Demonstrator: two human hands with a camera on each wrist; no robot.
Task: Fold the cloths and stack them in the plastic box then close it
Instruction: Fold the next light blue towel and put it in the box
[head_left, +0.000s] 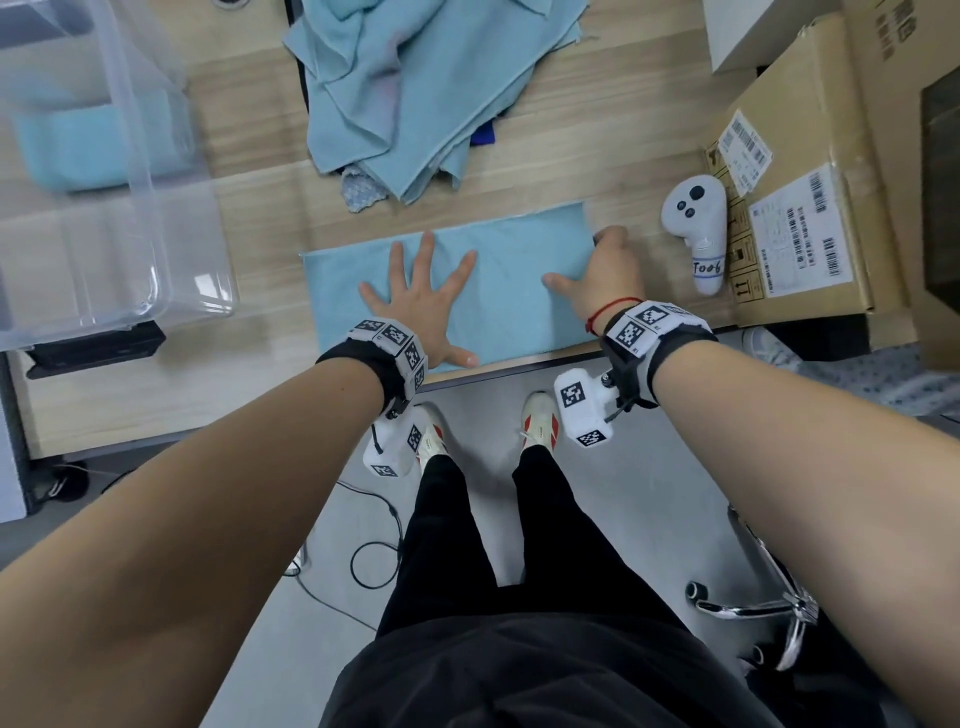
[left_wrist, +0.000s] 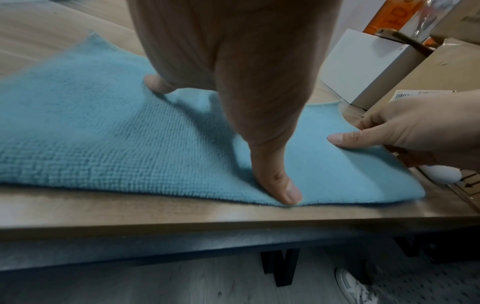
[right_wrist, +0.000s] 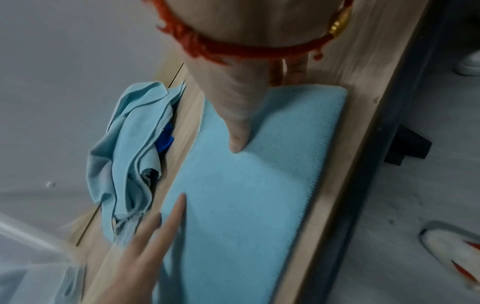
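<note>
A light-blue cloth (head_left: 509, 317) lies folded into a long strip along the table's front edge, also plain in the left wrist view (left_wrist: 103, 133) and the right wrist view (right_wrist: 246, 205). My left hand (head_left: 423, 296) presses flat on its middle with fingers spread, the thumb (left_wrist: 281, 185) down near the front fold. My right hand (head_left: 605, 270) grips the strip's right end, thumb (right_wrist: 237, 135) on top and fingers curled round the edge. A clear plastic box (head_left: 156, 249) stands at the left, and a folded blue cloth (head_left: 93, 143) shows through it.
A heap of unfolded blue cloths (head_left: 415, 93) lies at the back of the wooden table (head_left: 249, 208). A white controller (head_left: 696, 228) lies just right of my right hand, against a cardboard box (head_left: 810, 171). A black block (head_left: 98, 348) sits under the plastic box's front.
</note>
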